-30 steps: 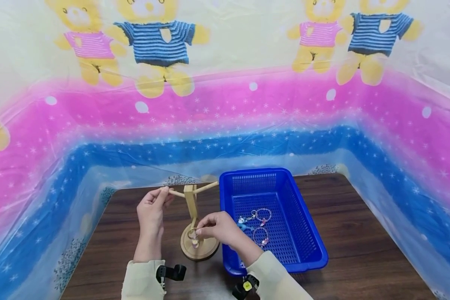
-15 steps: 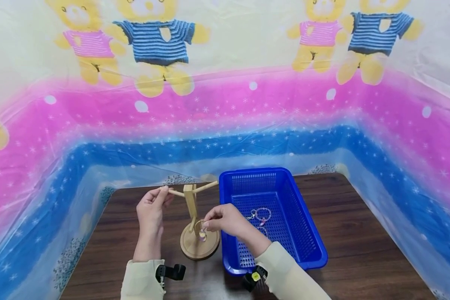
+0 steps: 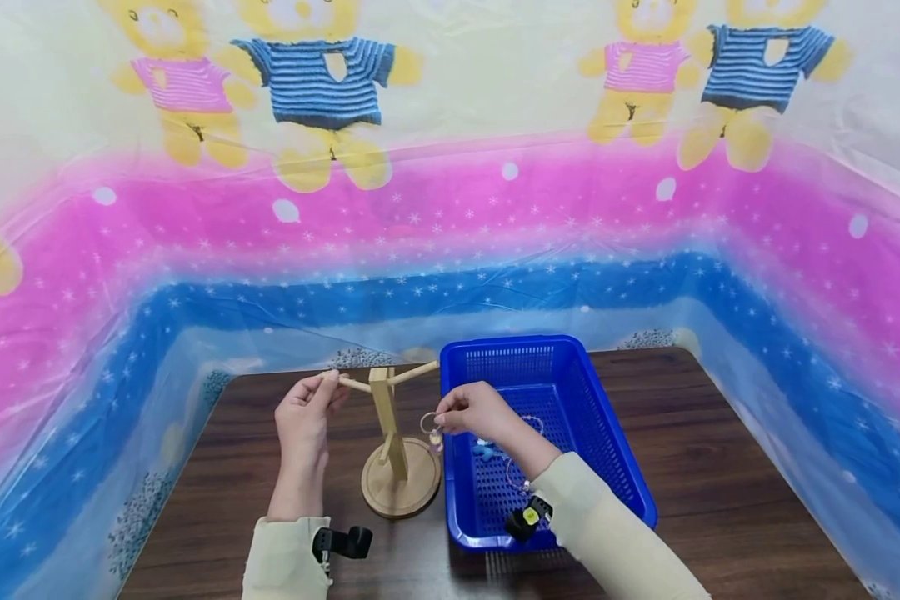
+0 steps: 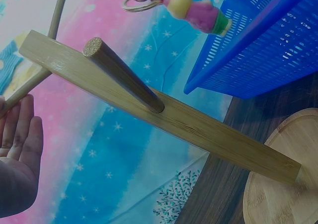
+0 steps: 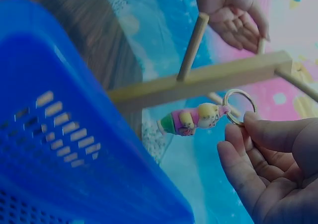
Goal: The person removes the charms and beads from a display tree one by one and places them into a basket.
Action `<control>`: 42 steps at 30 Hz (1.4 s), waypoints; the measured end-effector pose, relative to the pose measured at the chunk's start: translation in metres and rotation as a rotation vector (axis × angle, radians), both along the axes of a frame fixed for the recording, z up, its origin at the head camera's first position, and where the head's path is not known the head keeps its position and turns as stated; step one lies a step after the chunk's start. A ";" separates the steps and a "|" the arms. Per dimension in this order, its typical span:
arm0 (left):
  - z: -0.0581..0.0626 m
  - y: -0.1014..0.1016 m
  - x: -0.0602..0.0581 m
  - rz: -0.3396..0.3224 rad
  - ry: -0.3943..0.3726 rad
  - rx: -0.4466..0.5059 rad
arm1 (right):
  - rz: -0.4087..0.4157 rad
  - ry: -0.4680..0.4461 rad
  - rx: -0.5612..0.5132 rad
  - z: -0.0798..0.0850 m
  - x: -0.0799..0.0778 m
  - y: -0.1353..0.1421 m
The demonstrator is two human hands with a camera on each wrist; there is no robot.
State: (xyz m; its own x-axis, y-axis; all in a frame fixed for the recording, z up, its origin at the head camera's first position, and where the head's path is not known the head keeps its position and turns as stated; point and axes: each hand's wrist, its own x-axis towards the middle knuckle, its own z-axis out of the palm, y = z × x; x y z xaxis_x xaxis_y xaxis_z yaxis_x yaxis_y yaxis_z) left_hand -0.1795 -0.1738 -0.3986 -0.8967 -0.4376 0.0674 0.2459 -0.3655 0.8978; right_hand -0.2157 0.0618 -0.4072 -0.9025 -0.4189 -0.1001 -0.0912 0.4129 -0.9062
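Note:
My left hand (image 3: 303,425) pinches the end of the left upper peg of a wooden stand (image 3: 387,421), which has a round base and several pegs. Between thumb and fingertips my right hand (image 3: 480,412) holds the metal ring of a keychain (image 3: 436,439). In the right wrist view, a small figurine (image 5: 189,120) in pink, yellow and green dangles from that ring. The keychain hangs right of the stand's post (image 4: 208,134), by the left rim of a blue basket (image 3: 450,492).
Inside the basket lie a beaded bracelet (image 3: 513,477) and a blue charm (image 3: 485,450), partly hidden by the right arm. The dark wood table (image 3: 720,467) is bordered at the back by a printed cloth (image 3: 450,225).
My right hand has carried the keychain up and to the right, from in front of the stand's base to the basket's left rim. The left hand stays on its peg.

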 end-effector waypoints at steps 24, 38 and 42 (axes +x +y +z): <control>-0.004 -0.001 -0.002 0.018 0.009 -0.004 | -0.145 0.026 0.355 -0.031 -0.044 0.039; -0.002 0.000 -0.001 0.000 0.008 0.005 | -0.222 -0.002 0.419 -0.068 -0.057 0.053; -0.002 -0.002 -0.001 0.004 0.012 -0.007 | -0.238 -0.029 0.407 -0.072 -0.061 0.054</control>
